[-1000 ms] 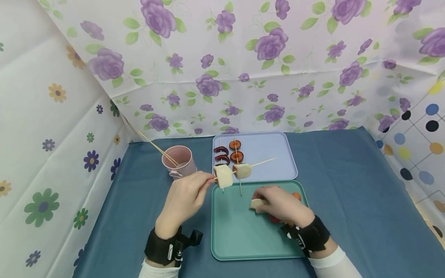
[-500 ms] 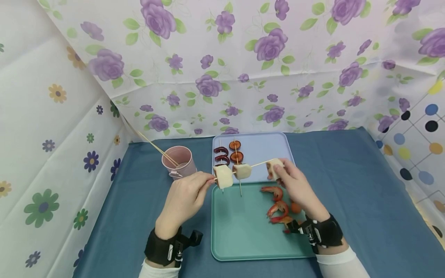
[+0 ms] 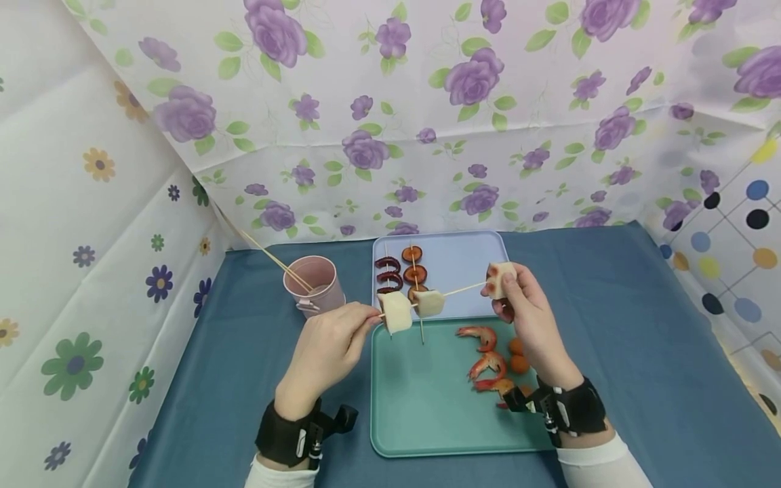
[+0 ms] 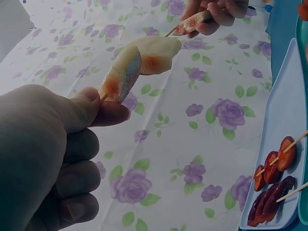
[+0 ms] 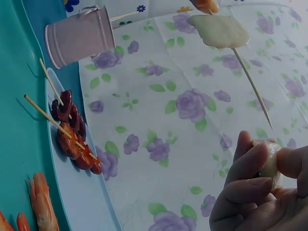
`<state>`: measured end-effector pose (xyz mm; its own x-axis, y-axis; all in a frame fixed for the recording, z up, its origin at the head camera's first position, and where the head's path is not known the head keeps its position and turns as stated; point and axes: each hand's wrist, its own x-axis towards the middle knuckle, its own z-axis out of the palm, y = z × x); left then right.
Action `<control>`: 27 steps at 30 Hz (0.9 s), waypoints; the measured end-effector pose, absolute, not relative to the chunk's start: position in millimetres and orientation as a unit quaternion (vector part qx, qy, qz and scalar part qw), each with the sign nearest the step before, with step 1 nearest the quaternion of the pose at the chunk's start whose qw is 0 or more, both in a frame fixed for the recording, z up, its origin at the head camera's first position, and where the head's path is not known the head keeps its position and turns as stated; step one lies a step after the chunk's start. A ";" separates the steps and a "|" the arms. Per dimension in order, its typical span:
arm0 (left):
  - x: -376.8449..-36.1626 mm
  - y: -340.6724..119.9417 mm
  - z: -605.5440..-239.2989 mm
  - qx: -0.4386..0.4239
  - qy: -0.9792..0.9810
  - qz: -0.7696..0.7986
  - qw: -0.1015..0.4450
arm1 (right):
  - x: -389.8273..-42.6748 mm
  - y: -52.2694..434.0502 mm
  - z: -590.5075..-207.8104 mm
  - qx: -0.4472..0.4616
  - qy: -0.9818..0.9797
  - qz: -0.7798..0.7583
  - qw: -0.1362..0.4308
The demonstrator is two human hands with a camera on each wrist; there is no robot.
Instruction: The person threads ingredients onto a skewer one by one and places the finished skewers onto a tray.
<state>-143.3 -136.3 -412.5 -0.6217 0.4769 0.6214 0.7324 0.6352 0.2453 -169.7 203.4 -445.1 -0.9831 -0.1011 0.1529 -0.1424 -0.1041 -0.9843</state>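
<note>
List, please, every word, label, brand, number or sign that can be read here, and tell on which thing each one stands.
No text can be read.
Left wrist strap: white mark, too small to read.
Right wrist strap: white mark, too small to read.
Pink bucket, green tray: no lettering visible.
</note>
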 end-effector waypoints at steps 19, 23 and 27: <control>-143.1 -134.4 -412.8 -0.347 -0.872 -0.246 0.242 | -165.6 202.7 -439.4 0.102 -0.663 0.741 0.035; -142.7 -134.0 -412.5 -0.347 -0.871 -0.247 0.244 | -164.5 202.3 -438.5 0.105 -0.664 0.739 0.039; -143.0 -133.7 -414.9 -0.350 -0.866 -0.253 0.250 | -162.3 201.7 -437.5 0.094 -0.675 0.731 0.035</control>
